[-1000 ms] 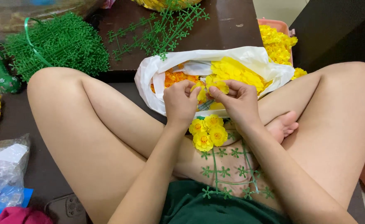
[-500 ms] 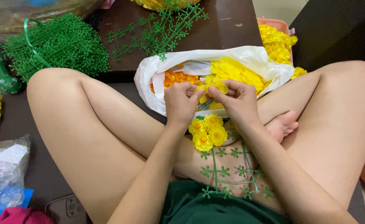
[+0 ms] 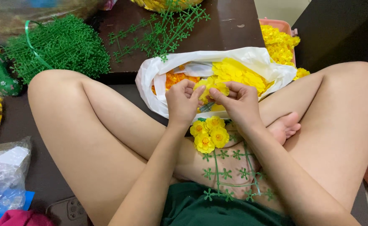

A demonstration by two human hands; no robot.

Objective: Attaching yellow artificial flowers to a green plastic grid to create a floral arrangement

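We hold one yellow flower [image 3: 211, 87] pinched between both hands, our left hand [image 3: 183, 101] and right hand [image 3: 239, 101] closed on it from either side above the white bag [image 3: 159, 75], directly over the green lattice strip [image 3: 230, 173] running lengthwise down our lap, three finished blooms [image 3: 209, 133] at its top.

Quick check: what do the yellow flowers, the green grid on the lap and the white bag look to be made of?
Yellow flowers: likely thin fabric or plastic, matte, flat identical petals.
Green grid: looks like moulded plastic, thin stiff rods with small star-shaped studs.
White bag: thin plastic film, slightly glossy, crumpled, with its rim folded outward.
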